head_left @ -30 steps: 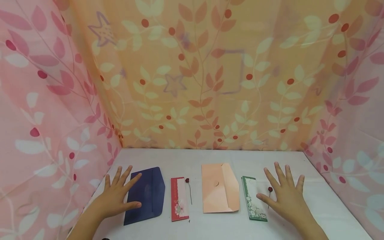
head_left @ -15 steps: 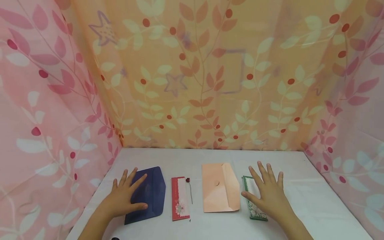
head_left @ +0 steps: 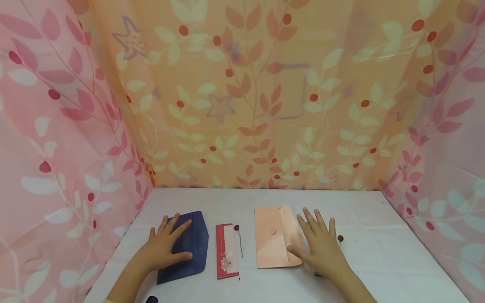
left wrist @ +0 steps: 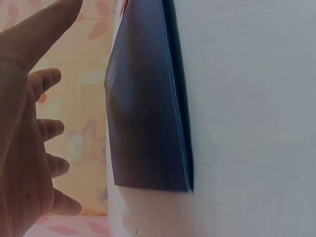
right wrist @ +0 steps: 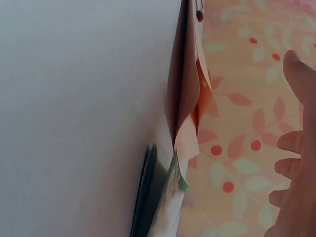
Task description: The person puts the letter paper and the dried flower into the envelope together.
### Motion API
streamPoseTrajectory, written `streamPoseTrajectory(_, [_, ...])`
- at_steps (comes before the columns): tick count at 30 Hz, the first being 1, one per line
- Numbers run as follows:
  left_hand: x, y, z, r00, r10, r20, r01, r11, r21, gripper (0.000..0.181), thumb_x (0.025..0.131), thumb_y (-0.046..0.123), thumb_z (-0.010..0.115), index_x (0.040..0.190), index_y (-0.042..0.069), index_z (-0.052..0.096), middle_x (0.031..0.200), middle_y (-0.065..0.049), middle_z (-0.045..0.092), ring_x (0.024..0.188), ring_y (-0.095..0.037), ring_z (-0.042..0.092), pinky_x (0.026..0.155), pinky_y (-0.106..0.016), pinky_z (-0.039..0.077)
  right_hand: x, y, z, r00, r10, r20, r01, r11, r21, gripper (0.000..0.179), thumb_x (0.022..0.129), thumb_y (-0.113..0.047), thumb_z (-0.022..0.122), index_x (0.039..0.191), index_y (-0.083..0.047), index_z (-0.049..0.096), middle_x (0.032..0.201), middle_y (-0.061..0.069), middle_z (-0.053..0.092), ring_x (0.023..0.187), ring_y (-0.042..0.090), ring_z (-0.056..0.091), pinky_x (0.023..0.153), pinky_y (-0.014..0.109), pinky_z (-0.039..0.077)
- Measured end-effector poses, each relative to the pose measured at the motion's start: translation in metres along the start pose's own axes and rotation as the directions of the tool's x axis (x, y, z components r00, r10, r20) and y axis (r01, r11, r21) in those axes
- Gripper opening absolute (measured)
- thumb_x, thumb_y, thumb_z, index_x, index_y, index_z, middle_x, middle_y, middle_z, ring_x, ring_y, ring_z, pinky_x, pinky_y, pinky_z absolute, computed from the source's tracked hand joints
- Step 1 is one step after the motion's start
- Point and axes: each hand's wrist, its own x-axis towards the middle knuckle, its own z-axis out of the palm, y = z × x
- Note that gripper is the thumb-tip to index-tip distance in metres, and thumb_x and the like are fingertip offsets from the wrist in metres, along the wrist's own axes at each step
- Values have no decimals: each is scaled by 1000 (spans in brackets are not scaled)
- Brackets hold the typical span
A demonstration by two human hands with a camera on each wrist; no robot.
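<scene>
My left hand (head_left: 163, 248), fingers spread, hovers over the left part of a dark blue envelope (head_left: 198, 242); the left wrist view shows it apart from the envelope (left wrist: 148, 108). My right hand (head_left: 322, 250), also spread and holding nothing, is above the right edge of a peach envelope (head_left: 269, 237) whose flap points right. Beneath that hand a green floral card is almost wholly hidden in the head view, but the right wrist view shows the card (right wrist: 168, 207). Between the envelopes lies a red floral card (head_left: 226, 252), with a small stemmed red rose (head_left: 236, 227) beside it.
Another small red rose (head_left: 340, 238) lies right of my right hand, its stem partly covered. A black object (head_left: 152, 299) shows at the bottom edge near my left forearm. The white table (head_left: 379, 219) is bounded by a patterned curtain (head_left: 242, 105) behind and at both sides.
My right hand has moved left, from beside the green card to the peach envelope's edge, now covering the card. My left hand has shifted slightly right over the blue envelope.
</scene>
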Motion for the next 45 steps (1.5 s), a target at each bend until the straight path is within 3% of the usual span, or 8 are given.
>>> streamPoseTrajectory(7, [5, 1, -1, 997, -15, 71, 16, 1000, -11, 97, 74, 81, 67, 155, 33, 43, 166, -16, 30, 149, -58, 19, 101, -87, 18, 3, -23, 13, 1000, -27, 12, 27, 999, 21, 96, 87, -77, 58, 158, -15, 39, 170, 8, 24, 156, 43, 15, 117, 74, 3])
streamPoseTrajectory(12, [11, 1, 0, 999, 5, 46, -4, 1000, -25, 96, 75, 80, 69, 154, 31, 46, 165, -15, 32, 149, -57, 22, 103, -85, 22, 7, -38, 14, 999, -53, -13, 53, 998, 46, 95, 86, -73, 64, 156, -12, 42, 167, 10, 30, 155, 43, 20, 118, 73, 3])
streamPoseTrajectory(19, [15, 3, -2, 999, 32, -3, -32, 999, -31, 92, 77, 71, 74, 153, 26, 49, 164, -15, 36, 147, -57, 26, 103, -83, 26, 12, -53, 20, 998, -58, 17, 57, 996, 75, 94, 85, -68, 70, 156, -13, 43, 168, 5, 29, 157, 36, 18, 122, 66, -4])
streamPoseTrajectory(25, [17, 8, -5, 1000, 3, 5, -3, 999, -32, 89, 80, 68, 74, 152, 23, 49, 162, -19, 37, 146, -59, 27, 102, -84, 26, 20, -70, 28, 996, -90, 25, 88, 991, 98, 92, 87, -72, 64, 154, -12, 46, 165, 4, 35, 156, 34, 21, 120, 69, 1])
streamPoseTrajectory(32, [22, 12, 2, 1000, -14, -2, 14, 1000, -21, 89, 80, 65, 76, 153, 21, 48, 160, -22, 38, 145, -60, 28, 101, -86, 24, 26, -88, 38, 993, -111, 41, 104, 985, 141, 92, 85, -68, 69, 154, -11, 46, 163, 6, 39, 155, 33, 24, 120, 68, 9])
streamPoseTrajectory(45, [30, 21, 15, 981, -196, -3, 196, 981, 1, 102, 80, 69, 74, 157, 12, 38, 160, -31, 30, 141, -68, 23, 99, -88, 22, 36, -114, 57, 993, -82, 83, 66, 981, 182, 87, 85, -69, 69, 149, -13, 52, 153, 5, 51, 148, 35, 37, 121, 65, 17])
